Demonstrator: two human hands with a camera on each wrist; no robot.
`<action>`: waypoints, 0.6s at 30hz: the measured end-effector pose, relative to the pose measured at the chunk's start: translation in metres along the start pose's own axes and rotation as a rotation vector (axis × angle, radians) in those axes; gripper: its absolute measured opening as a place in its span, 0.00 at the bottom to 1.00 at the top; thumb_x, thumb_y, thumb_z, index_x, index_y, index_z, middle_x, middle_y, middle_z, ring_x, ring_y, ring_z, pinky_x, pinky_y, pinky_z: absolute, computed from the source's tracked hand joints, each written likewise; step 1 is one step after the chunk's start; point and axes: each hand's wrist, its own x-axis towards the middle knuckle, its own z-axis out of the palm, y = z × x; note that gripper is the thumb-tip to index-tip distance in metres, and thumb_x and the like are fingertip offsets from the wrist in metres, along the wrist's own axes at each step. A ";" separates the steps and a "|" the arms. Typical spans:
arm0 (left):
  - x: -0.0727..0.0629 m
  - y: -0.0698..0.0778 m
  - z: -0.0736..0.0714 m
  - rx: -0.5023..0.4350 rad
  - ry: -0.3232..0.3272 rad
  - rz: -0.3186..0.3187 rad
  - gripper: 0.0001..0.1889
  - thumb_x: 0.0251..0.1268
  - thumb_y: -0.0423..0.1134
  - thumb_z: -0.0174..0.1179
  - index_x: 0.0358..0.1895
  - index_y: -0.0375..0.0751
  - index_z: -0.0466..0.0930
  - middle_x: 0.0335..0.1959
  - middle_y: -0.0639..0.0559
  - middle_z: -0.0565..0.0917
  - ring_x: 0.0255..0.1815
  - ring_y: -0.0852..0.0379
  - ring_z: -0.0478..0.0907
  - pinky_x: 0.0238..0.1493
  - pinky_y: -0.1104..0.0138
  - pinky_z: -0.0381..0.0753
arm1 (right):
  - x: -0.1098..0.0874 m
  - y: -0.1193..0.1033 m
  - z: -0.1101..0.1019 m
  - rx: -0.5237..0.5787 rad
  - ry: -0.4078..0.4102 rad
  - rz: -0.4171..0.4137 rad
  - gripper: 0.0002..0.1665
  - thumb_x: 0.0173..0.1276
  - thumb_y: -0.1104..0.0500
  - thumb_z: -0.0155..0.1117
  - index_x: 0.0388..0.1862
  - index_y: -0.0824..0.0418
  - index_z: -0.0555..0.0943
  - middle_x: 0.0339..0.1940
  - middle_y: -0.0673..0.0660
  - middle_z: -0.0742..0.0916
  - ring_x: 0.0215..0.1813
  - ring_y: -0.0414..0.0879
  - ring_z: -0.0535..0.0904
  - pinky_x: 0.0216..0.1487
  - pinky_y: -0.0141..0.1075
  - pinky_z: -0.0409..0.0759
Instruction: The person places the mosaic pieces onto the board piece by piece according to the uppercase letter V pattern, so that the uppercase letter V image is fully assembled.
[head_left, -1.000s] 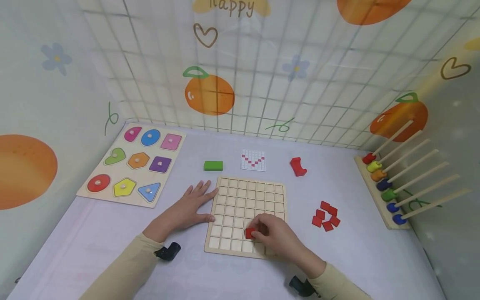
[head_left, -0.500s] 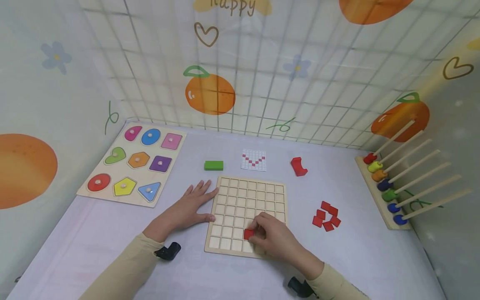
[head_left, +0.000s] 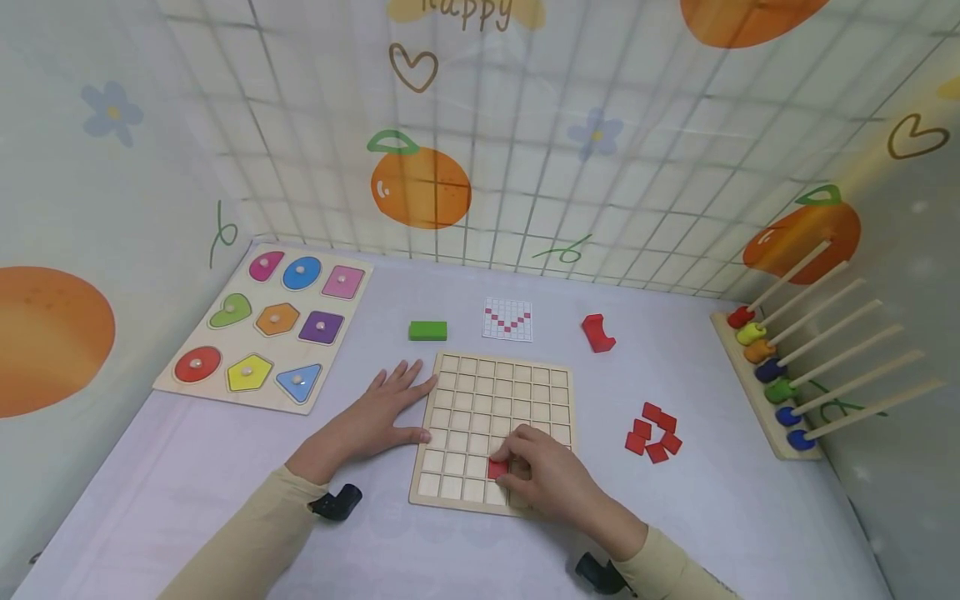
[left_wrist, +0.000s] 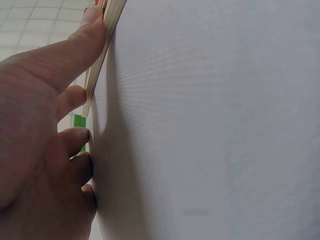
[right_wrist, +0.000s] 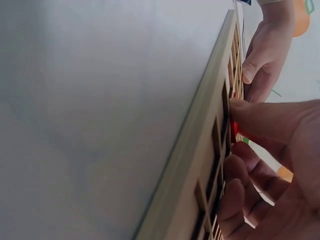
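A square wooden grid board [head_left: 465, 506] lies flat on the white tabletop. On its left edge rest the thumb and index finger of my left hand [head_left: 378, 417], whose fingers are spread on the table. My right hand [head_left: 551, 471] is over the lower part of the board, with thumb and index finger pinching a red square tile [head_left: 497, 468]. That tile lies flat in a cell of the second row from the front. The right wrist view shows the thumb [right_wrist: 255, 115] right at the red tile [right_wrist: 234, 125]. The palm and curled fingers hide the cells at the lower right.
Several loose red tiles [head_left: 652, 433] lie right of the board. Behind it are a green block [head_left: 427, 331], a small pattern card [head_left: 507, 320] and a red notched block [head_left: 597, 333]. A shape puzzle [head_left: 262, 329] lies left; a pegged bead rack [head_left: 765, 387] stands right.
The red tile has gone from tilted between my right fingers to flat in a cell. My right hand has shifted slightly left. My left hand has stayed at the board's edge.
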 end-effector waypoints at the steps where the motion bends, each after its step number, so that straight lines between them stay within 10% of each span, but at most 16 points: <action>1: 0.000 0.000 0.000 -0.001 0.000 -0.001 0.47 0.63 0.60 0.67 0.81 0.50 0.57 0.84 0.43 0.47 0.84 0.41 0.38 0.82 0.46 0.36 | 0.000 0.000 0.000 -0.002 0.001 -0.001 0.10 0.63 0.54 0.77 0.42 0.47 0.87 0.40 0.39 0.80 0.38 0.37 0.73 0.38 0.29 0.76; 18: 0.000 0.000 0.000 -0.009 -0.004 -0.004 0.47 0.63 0.60 0.67 0.81 0.49 0.57 0.84 0.43 0.47 0.84 0.41 0.38 0.82 0.46 0.35 | -0.001 0.002 0.000 -0.001 -0.011 0.003 0.13 0.63 0.53 0.77 0.47 0.47 0.89 0.41 0.39 0.80 0.39 0.37 0.72 0.36 0.28 0.74</action>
